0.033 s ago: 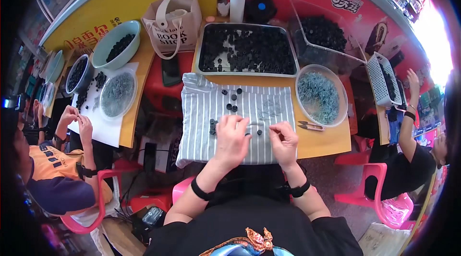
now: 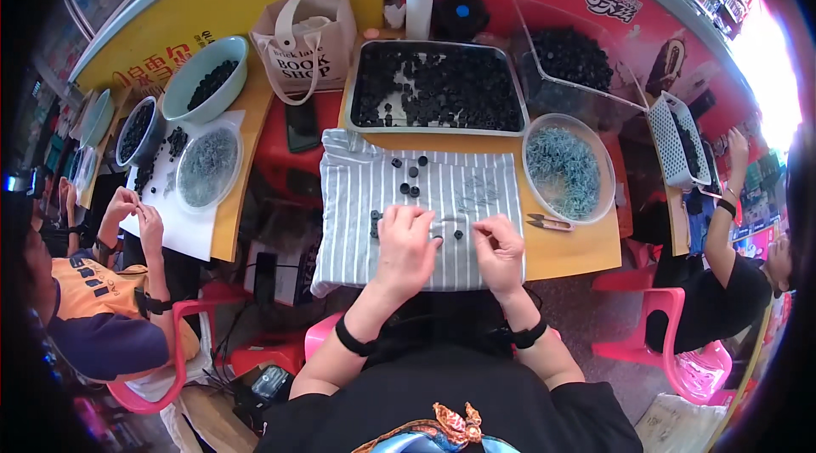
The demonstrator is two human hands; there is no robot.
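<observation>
Over cloth (image 2: 357, 189): left grip (image 2: 406, 245) curled, right grip (image 2: 500, 253) pinched, black piece (image 2: 458, 234) between.

open strip of striped cloth (image 2: 342, 215) at left, black piece (image 2: 457, 234) between my 2 hands (image 2: 405, 247), tray (image 2: 438, 131) barring the far side, tub (image 2: 606, 167) and snips (image 2: 556, 224) at right

Your left hand (image 2: 407, 249) hides part of the striped cloth (image 2: 361, 185); whether your right hand (image 2: 500, 251) pinches anything is too small to tell; near you, the lower edge cuts off your scarf (image 2: 459, 425)!
</observation>
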